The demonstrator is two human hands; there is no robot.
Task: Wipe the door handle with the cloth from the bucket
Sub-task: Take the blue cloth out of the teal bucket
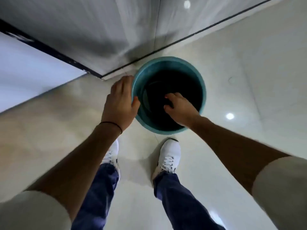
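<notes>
A teal bucket (203,90) stands on the tiled floor by the wall corner, and its inside is dark. My left hand (120,103) holds the bucket's left rim, thumb inside and fingers outside. My right hand (180,109) reaches down into the bucket with its fingers curled into the dark interior. I cannot make out the cloth, and whether the fingers close on anything is hidden. No door handle is in view.
A grey wall panel (99,30) rises behind the bucket, with a dark frame (54,53) and a pale panel (25,70) to the left. My white shoes (169,155) stand on the glossy floor (249,72) just before the bucket.
</notes>
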